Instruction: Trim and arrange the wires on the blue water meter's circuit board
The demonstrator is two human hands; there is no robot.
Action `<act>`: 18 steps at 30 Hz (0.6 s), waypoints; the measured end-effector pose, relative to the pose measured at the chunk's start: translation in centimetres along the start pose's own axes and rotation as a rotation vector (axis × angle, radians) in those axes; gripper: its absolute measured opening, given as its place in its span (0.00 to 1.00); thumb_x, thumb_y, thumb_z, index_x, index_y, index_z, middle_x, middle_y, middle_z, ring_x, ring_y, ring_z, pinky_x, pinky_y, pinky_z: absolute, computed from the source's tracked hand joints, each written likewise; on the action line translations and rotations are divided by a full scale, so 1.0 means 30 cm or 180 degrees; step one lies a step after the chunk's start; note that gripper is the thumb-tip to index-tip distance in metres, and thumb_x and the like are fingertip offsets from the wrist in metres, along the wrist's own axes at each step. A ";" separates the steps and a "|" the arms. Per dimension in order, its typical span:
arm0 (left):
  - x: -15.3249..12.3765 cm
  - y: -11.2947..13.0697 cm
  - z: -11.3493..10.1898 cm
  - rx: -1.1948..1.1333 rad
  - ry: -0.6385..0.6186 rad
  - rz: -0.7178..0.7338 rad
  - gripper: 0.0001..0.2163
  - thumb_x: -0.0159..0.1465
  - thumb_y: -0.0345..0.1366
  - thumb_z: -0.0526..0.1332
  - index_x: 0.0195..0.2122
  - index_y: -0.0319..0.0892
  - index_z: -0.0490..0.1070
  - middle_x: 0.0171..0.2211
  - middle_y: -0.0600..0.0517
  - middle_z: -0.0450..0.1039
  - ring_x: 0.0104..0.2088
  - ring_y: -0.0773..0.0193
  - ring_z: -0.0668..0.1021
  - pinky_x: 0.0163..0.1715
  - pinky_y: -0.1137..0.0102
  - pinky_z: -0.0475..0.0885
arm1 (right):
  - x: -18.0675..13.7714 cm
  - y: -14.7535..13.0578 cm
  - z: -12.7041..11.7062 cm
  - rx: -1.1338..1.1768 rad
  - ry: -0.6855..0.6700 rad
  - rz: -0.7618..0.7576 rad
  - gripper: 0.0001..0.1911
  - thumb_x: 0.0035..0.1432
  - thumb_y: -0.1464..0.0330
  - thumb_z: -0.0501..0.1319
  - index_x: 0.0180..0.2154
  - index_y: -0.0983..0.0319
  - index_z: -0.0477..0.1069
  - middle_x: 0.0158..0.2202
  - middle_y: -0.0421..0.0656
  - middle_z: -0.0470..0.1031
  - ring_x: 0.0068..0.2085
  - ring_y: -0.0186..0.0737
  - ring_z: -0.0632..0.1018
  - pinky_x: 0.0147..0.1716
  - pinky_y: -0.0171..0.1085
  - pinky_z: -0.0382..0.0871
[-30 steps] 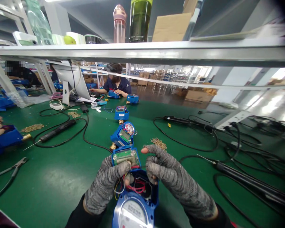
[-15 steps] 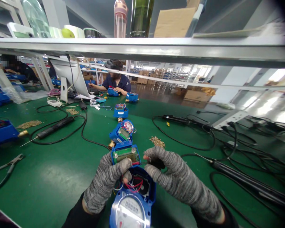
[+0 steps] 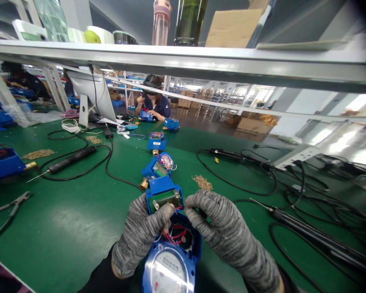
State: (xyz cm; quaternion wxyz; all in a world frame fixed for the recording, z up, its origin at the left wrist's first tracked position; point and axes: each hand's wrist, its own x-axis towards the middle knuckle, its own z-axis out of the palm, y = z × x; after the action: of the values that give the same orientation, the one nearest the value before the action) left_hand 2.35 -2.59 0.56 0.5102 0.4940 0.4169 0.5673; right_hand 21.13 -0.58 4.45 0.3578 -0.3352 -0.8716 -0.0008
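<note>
My left hand (image 3: 142,228), in a grey knitted glove, grips a blue housing cover (image 3: 161,186) with a green circuit board (image 3: 164,199) set in it, the thumb on the board's lower edge. The cover is tilted above an opened blue water meter (image 3: 169,264) with a round dial. Red and white wires (image 3: 177,235) run in the meter's open compartment, beneath the cover. At the cover's right edge is my right hand (image 3: 213,215), gloved the same way, with thumb and fingers pinched together. What lies between those fingertips is hidden.
Farther back stand more blue meters (image 3: 157,140) in a row. Small screws (image 3: 202,182) lie in a pile. Black electric screwdrivers (image 3: 317,234) with cables lie right and left; pliers (image 3: 10,213) are at left. A shelf (image 3: 183,57) crosses overhead. A co-worker (image 3: 154,101) sits opposite.
The cover has tipped, showing more of its blue outside. My right fingertips have drawn closer together and nearer its edge. The co-worker opposite has raised one hand.
</note>
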 end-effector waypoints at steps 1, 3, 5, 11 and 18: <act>-0.001 0.003 0.005 0.0057 0.0089 0.0012 0.11 0.58 0.41 0.67 0.36 0.39 0.75 0.22 0.53 0.73 0.20 0.70 0.71 0.24 0.73 0.69 | 0.001 -0.003 0.003 -0.0098 0.0074 -0.0094 0.05 0.63 0.72 0.56 0.38 0.60 0.70 0.32 0.42 0.74 0.32 0.41 0.75 0.33 0.40 0.70; 0.000 0.012 0.013 0.0101 0.0212 0.0002 0.13 0.55 0.41 0.69 0.39 0.40 0.76 0.30 0.50 0.78 0.26 0.66 0.76 0.29 0.72 0.72 | 0.003 -0.004 0.011 -0.0242 0.0174 -0.0192 0.05 0.63 0.71 0.56 0.37 0.60 0.71 0.33 0.43 0.75 0.32 0.41 0.75 0.33 0.40 0.70; 0.003 0.022 0.013 0.0075 0.0194 -0.0007 0.14 0.54 0.39 0.70 0.41 0.40 0.77 0.36 0.48 0.79 0.33 0.62 0.78 0.34 0.71 0.73 | 0.002 0.004 0.018 -0.0110 0.0156 -0.0074 0.05 0.63 0.71 0.57 0.37 0.60 0.72 0.33 0.43 0.75 0.33 0.41 0.76 0.35 0.39 0.70; 0.019 0.024 -0.018 -0.0301 -0.0239 -0.0329 0.13 0.57 0.42 0.67 0.37 0.38 0.77 0.14 0.56 0.67 0.14 0.73 0.65 0.16 0.76 0.61 | 0.012 0.054 0.032 0.1697 -0.0380 0.1193 0.03 0.59 0.69 0.62 0.33 0.61 0.73 0.30 0.39 0.75 0.31 0.36 0.75 0.31 0.33 0.69; 0.013 0.036 -0.015 -0.0591 -0.0363 -0.0520 0.12 0.54 0.43 0.69 0.30 0.38 0.76 0.12 0.56 0.66 0.13 0.74 0.65 0.15 0.77 0.57 | 0.015 0.072 0.027 0.2402 -0.0636 0.1465 0.08 0.58 0.64 0.64 0.32 0.63 0.73 0.29 0.39 0.74 0.31 0.36 0.73 0.29 0.33 0.66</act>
State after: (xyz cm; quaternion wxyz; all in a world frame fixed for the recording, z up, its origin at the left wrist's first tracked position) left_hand 1.72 -2.34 1.58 0.6212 0.4405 0.3717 0.5310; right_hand 21.66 1.56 3.62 0.3600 -0.3648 -0.7439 0.4289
